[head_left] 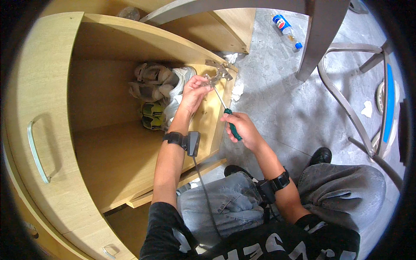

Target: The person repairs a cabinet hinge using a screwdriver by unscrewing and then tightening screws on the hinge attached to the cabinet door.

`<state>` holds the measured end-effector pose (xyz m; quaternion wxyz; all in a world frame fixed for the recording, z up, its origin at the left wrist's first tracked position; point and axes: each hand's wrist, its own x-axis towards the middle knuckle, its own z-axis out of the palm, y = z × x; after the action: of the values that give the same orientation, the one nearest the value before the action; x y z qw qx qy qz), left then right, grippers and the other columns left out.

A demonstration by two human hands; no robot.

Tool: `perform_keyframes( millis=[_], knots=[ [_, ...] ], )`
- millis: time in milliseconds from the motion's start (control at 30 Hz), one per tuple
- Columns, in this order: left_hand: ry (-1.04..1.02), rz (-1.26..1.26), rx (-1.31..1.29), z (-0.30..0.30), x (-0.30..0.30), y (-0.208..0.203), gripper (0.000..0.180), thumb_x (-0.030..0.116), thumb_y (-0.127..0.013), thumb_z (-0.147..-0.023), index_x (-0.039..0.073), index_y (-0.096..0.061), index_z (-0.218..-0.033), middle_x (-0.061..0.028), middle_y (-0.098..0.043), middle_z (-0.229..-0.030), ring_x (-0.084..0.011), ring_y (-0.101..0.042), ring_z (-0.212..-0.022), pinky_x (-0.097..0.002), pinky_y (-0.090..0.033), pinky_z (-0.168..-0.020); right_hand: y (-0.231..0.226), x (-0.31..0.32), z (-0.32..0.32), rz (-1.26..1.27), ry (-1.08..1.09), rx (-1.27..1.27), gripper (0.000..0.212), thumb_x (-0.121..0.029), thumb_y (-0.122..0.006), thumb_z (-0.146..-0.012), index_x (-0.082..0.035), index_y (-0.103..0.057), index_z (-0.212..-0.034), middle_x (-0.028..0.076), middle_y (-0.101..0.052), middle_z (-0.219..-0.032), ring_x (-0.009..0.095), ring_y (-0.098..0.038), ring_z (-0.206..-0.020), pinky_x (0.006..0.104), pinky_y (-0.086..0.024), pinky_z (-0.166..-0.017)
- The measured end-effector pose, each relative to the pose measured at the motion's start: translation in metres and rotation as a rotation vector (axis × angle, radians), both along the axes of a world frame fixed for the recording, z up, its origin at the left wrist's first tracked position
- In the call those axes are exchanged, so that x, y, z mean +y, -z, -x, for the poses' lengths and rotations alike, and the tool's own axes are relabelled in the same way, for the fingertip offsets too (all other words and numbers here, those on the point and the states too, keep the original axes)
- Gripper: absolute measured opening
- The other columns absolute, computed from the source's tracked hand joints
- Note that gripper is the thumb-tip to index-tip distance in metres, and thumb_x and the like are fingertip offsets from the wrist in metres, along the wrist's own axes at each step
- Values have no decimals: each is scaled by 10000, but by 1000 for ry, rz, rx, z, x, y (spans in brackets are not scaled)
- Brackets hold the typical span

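Head view: the screwdriver's [233,125] green handle lies just off centre toward three o'clock, its shaft slanting toward eleven and ending near what looks like a metal hinge [223,73] at twelve, by the edge of the wooden cabinet [97,82]. The right hand [245,129] is wrapped around the handle; the left hand [196,91] pinches the hinge's near end between thumb and fingers. By judgement, the screwdriver is light and rigid, its shaft slicker than its handle, which is the proper hold. The hinge appears stiff, smooth and hardly fragile; best held by its flat plate, clear of the joint. Unverified: the screwdriver's tip, any screw there, and the hinge's fixing. Shoes [158,78] between ten and eleven are partly hidden; a metal frame [318,39] at two is cut off.
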<state>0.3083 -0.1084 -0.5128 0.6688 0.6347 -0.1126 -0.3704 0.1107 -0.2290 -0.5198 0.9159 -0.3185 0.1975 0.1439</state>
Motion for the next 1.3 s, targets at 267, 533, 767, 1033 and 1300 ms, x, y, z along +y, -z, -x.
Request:
perform_keyframes(
  millis=[267, 533, 767, 1033, 1300],
  knots=[
    [-31, 23, 74, -1, -6, -2, 90, -5, -563, -791, 78, -543, -821, 7, -552, -819, -132, -558, -849, -433, -441, -913, 14, -1, -8, -814, 59, 27, 313, -282, -475, -920, 8, -530, -1023, 28, -483, -614, 97, -421, -442, 213, -330, -368],
    [-55, 52, 82, -1, 0, -1, 100, -24, -562, -779, 65, -521, -797, -26, -556, -848, -164, -564, -881, -423, -447, -934, -8, 10, -14, -598, 176, 55, 264, -271, -507, -905, -28, -482, -1005, 36, -492, -621, 103, -427, -457, 221, -335, -363],
    [-103, 143, 88, 7, -26, -27, 183, 52, -608, -815, 123, -514, -955, -67, -607, -959, -190, -568, -940, -371, -447, -879, -14, 25, -20, -1017, 184, -39, 253, -328, -516, -898, -76, -496, -899, 35, -497, -635, 117, -433, -467, 217, -303, -354],
    [-3, 262, -81, 1, -31, -96, 160, 151, -651, -825, 82, -555, -933, -56, -568, -995, -187, -533, -982, -372, -437, -882, -49, 41, -27, -474, 249, -207, 289, -303, -503, -914, -19, -534, -957, 49, -538, -699, 143, -522, -564, 252, -418, -491],
    [-9, 413, -484, -2, -26, -181, 105, 150, -641, -830, 88, -595, -901, -31, -505, -1085, -190, -502, -1050, -378, -430, -900, -94, 44, -73, -102, 315, -501, 276, -235, -507, -916, 9, -595, -1011, 15, -551, -729, 107, -513, -672, 219, -404, -631]
  ],
)
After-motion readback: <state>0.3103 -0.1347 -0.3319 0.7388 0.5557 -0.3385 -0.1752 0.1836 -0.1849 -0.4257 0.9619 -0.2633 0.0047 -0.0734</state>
